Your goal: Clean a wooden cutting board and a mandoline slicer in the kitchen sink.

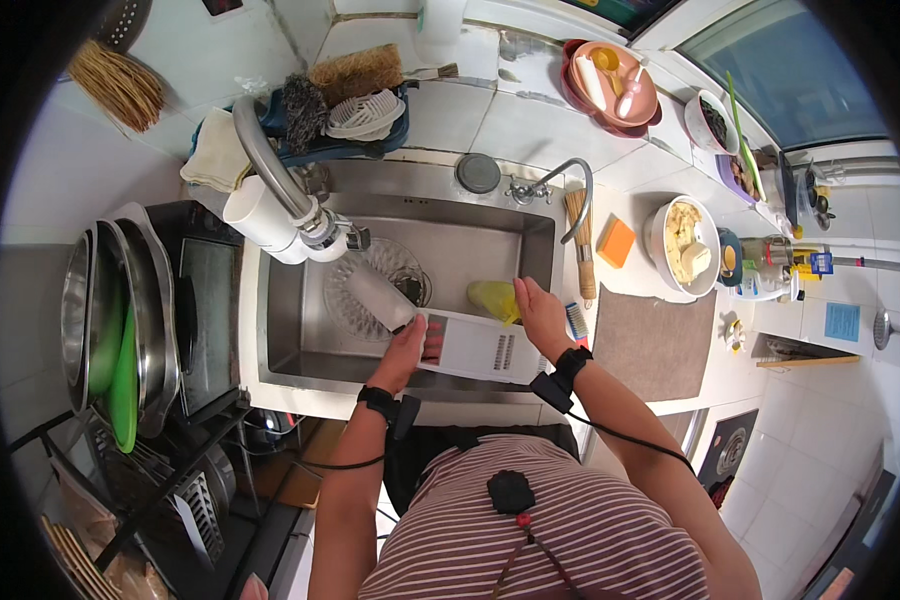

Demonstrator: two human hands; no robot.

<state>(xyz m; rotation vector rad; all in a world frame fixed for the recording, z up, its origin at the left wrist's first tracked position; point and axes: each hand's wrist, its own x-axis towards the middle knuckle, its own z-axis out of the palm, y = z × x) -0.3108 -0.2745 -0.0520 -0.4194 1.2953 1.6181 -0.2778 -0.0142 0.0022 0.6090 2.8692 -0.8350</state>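
My left hand (403, 351) grips the left end of a white plastic grater (487, 349), its fingers showing through the opening there. The grater lies tilted across the front of the stainless steel sink (465, 232), with slotted blades toward its right half. My right hand (540, 315) pinches a yellow-green cloth or scrubber (495, 298) just above the grater. A whitish, translucent column, apparently running water (379, 294), slants from the faucet (330, 236) toward my left hand. Behind it, a clear faceted bowl (345, 315) sits in the sink near the drain.
Right of the sink lie a bundled-fibre brush (583, 247), an orange sponge (616, 242), a blue-bristled brush (577, 321) and a brown mat (649, 349). A white bowl of pale food (656, 247) stands beyond. Metal basins (150, 315) lean at left. A small curved tap (570, 169) overhangs the sink.
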